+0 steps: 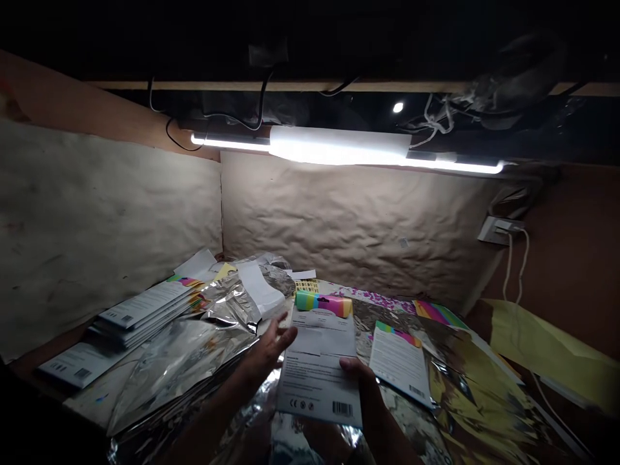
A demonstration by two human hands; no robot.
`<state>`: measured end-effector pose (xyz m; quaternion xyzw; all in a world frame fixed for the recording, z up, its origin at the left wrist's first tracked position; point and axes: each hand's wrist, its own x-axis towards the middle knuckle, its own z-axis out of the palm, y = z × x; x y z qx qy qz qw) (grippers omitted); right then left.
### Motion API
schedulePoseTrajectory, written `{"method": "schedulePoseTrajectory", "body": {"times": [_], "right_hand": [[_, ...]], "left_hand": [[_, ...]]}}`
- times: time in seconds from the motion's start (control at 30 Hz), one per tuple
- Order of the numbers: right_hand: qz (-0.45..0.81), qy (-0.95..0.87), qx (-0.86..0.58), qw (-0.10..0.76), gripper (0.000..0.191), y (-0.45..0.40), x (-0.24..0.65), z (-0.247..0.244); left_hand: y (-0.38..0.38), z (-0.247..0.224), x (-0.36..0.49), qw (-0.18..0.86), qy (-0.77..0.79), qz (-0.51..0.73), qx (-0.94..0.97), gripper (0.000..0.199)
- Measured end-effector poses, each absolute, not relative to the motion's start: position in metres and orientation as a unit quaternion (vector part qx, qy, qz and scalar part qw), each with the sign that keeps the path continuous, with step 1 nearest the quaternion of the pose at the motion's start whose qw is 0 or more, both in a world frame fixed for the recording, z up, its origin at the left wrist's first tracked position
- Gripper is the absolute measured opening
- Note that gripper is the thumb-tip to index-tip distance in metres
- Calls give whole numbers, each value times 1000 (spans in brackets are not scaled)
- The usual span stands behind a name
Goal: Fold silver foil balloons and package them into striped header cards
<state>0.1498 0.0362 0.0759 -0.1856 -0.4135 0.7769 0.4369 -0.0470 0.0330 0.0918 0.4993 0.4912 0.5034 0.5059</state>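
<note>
A flat white retail package [314, 378] with a rainbow hanging tab faces me, printed with text, symbols and a barcode. My right hand [361, 378] grips its right edge, the thumb lying on the front and the other fingers hidden behind. Just off the package's left edge, my left hand [271, 349] is open with its fingers apart. Another such package [400, 361] lies to the right on shiny foil sheets. On the left rises a stack of similar packages [150, 307], printed backs up.
Silver foil sheets [179, 355] cover much of the table. Gold foil [484, 394] and yellow paper [552, 349] lie at the right. A lit tube lamp [339, 147] hangs across the back, above a paper-covered wall [349, 219]. Cables run from a socket [501, 229] on the right.
</note>
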Motion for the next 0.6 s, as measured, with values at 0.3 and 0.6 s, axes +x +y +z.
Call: {"method": "schedulePoseTrajectory", "body": {"times": [0.3, 0.6], "right_hand": [[567, -495, -380, 537, 76, 77, 178, 59], [353, -563, -446, 600, 68, 70, 206, 53]], "left_hand": [[55, 68, -34, 564, 373, 479, 559, 44], [71, 53, -18, 444, 380, 478, 655, 26]]}}
